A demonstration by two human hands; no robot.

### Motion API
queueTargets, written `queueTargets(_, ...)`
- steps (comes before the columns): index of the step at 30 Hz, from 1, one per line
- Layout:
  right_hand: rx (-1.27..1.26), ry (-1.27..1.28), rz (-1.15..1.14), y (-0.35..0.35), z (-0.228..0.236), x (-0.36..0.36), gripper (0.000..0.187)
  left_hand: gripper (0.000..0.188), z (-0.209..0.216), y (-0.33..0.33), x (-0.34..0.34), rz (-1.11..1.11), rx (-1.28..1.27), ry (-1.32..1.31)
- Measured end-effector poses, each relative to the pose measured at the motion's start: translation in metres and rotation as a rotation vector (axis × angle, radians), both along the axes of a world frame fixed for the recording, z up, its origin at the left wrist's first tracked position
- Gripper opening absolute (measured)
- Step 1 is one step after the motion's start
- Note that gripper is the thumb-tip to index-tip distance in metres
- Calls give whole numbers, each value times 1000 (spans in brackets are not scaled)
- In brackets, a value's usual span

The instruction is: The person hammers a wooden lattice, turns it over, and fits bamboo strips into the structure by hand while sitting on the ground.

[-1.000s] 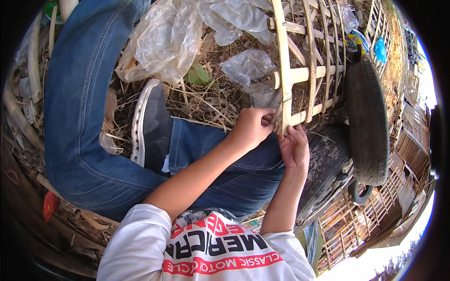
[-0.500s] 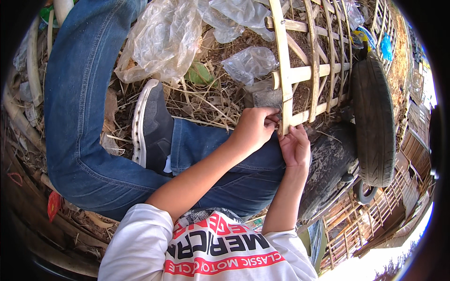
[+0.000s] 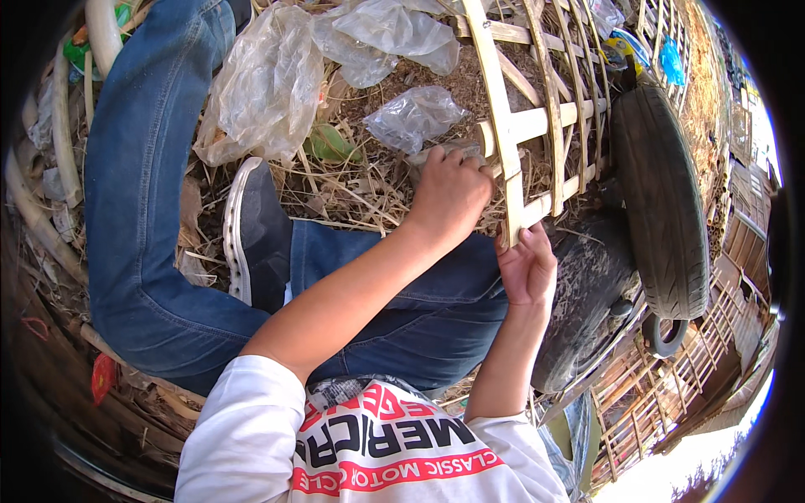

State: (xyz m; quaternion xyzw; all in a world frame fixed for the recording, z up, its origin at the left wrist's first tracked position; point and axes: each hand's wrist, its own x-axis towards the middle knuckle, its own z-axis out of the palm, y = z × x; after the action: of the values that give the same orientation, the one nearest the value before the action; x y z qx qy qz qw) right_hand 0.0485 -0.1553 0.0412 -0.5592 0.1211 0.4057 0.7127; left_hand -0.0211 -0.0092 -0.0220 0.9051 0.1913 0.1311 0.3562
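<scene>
A lattice of split bamboo strips (image 3: 543, 126) lies in front of me to the right. My right hand (image 3: 528, 260) is closed in a pinch on the near end of its left edge strip (image 3: 506, 151), beside the lowest cross strip. My left hand (image 3: 453, 193) is just left of that strip, its fingers curled down over a grey block (image 3: 468, 148) on the ground. The hand hides most of the block and the fingertips.
Crumpled clear plastic bags (image 3: 268, 84) and a smaller one (image 3: 415, 117) lie on the straw-strewn ground ahead. A black tyre (image 3: 658, 201) stands at the right. My shoe (image 3: 256, 235) and bent legs frame the left side. Another bamboo lattice (image 3: 654, 386) is at lower right.
My left hand has left the strip's end and moved forward and left onto the grey block. My right hand keeps its pinch on the strip. The view has shifted slightly.
</scene>
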Motion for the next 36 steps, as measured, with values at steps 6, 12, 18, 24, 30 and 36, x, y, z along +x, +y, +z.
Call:
queueTargets(6, 29, 13, -12, -1, -4, 3, 53, 17, 4, 11, -8, 64, -272, 32)
queueTargets(12, 13, 27, 3, 8, -16, -5, 47, 13, 0, 22, -16, 88, -851, 239)
queueTargets(18, -40, 23, 18, 10, -32, -8, 39, 13, -4, 21, -19, 112, -956, 177)
queueTargets(24, -53, 31, 46, 11, -36, -7, 42, 18, -5, 21, -22, 120, -962, 143)
queueTargets(30, -104, 17, 71, 12, -41, -8, 46, 21, -3, 23, -24, 132, -937, 136)
queueTargets(36, -127, 31, 56, 11, -43, -6, 46, 23, 2, 25, -25, 154, -859, 153)
